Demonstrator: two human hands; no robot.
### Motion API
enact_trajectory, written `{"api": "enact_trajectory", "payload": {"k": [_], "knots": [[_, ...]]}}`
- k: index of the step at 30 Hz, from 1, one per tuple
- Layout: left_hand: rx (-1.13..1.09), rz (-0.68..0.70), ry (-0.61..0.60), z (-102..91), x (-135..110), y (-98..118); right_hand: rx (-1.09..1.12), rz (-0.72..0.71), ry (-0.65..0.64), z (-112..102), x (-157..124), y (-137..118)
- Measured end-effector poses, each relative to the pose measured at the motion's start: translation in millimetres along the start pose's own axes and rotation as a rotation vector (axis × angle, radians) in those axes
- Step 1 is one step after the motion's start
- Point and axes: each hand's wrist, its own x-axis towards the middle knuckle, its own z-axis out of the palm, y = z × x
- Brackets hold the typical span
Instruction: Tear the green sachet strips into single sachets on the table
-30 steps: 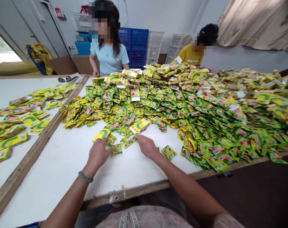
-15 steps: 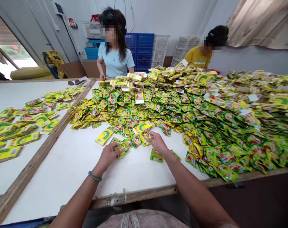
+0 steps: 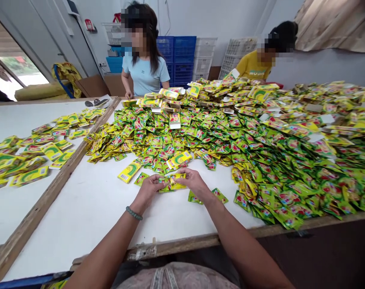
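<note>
My left hand point(image 3: 149, 188) and my right hand point(image 3: 193, 183) meet over the white table point(image 3: 89, 208), fingers closed on a small bunch of green and yellow sachets point(image 3: 171, 182) held between them. A bead bracelet point(image 3: 133, 213) circles my left wrist. Loose sachets point(image 3: 219, 195) lie just right of my right wrist. A yellow carton point(image 3: 128, 171) and another yellow carton point(image 3: 179, 159) lie just beyond my hands. Behind them spreads a huge heap of sachets point(image 3: 260, 140) across the table.
Two people stand at the table's far side, one in a light blue shirt point(image 3: 144, 76), one in yellow point(image 3: 252, 67). A second table point(image 3: 17, 132) on the left carries flat yellow cartons point(image 3: 29, 176). Blue and white crates point(image 3: 182, 56) are stacked by the wall.
My hands have drawn together from apart on the table. They gathered scattered sachets into one bunch now held between them. The camera has shifted slightly.
</note>
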Motion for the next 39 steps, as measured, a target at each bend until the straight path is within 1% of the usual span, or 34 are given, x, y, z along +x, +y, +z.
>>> {"api": "enact_trajectory", "payload": {"k": [1,3,6,10,12,13,14,17,18,19,20,21,23,24,25,26,27,28,29,30,32,33,34,36,38,39], "knots": [[0.011,0.003,-0.017,2.5,0,0,-0.032,0.01,-0.03,1,0,1],[0.004,0.007,-0.064,6.7,-2,0,-0.114,0.028,-0.024,4,1,5],[-0.048,0.018,-0.096,11.2,-4,3,-0.189,0.03,0.087,6,5,12],[-0.081,0.058,-0.034,14.4,-5,4,-0.237,0.011,0.169,9,8,13],[-0.098,0.087,0.012,14.9,-4,1,-0.215,-0.017,0.2,11,6,11],[-0.11,0.1,0.027,14.8,-4,0,-0.183,-0.018,0.194,13,4,9],[-0.121,0.108,0.037,14.4,-4,-1,-0.141,-0.008,0.16,14,2,6],[-0.065,0.124,0.016,9.6,-4,3,-0.016,0.028,-0.03,18,-3,-2],[0.003,0.137,0.008,5.6,-3,7,-0.015,0.022,-0.061,19,-4,-5],[0.104,0.163,0.026,-0.3,-2,13,-0.044,0.008,-0.057,19,-5,-7],[0.243,0.204,0.084,-8.1,-1,20,-0.097,-0.006,-0.024,19,-5,-9],[0.42,0.255,0.186,-18.0,2,28,-0.162,-0.017,0.021,19,-5,-11],[0.839,0.351,0.471,-41.9,9,43,-0.289,-0.045,0.105,18,-4,-13],[1.042,0.367,0.577,-54.7,12,48,-0.337,-0.061,0.133,18,-3,-13],[1.206,0.346,0.606,-67.1,16,53,-0.367,-0.075,0.148,18,-3,-13],[1.325,0.301,0.578,-78.3,19,55,-0.381,-0.082,0.151,18,-2,-12],[1.393,0.245,0.515,-87.9,20,56,-0.384,-0.082,0.148,18,-2,-12],[1.414,0.196,0.452,-95.6,20,57,-0.383,-0.078,0.143,18,-2,-11],[1.397,0.159,0.419,-101.4,19,57,-0.383,-0.073,0.138,18,-1,-10],[1.338,0.141,0.415,-105.2,16,56,-0.384,-0.073,0.135,18,-1,-9],[1.094,0.142,0.405,-107.3,7,55,-0.394,-0.093,0.14,17,0,-8],[0.921,0.138,0.363,-105.8,2,55,-0.398,-0.107,0.145,17,0,-7],[0.729,0.127,0.292,-102.9,-4,54,-0.399,-0.115,0.147,17,1,-7],[0.353,0.094,0.106,-92.8,-12,51,-0.391,-0.107,0.134,18,1,-7],[0.071,0.045,-0.066,-78.0,-18,46,-0.367,-0.091,0.107,21,1,-7],[-0.021,0.023,-0.134,-69.4,-19,42,-0.352,-0.096,0.092,22,1,-7]]}}
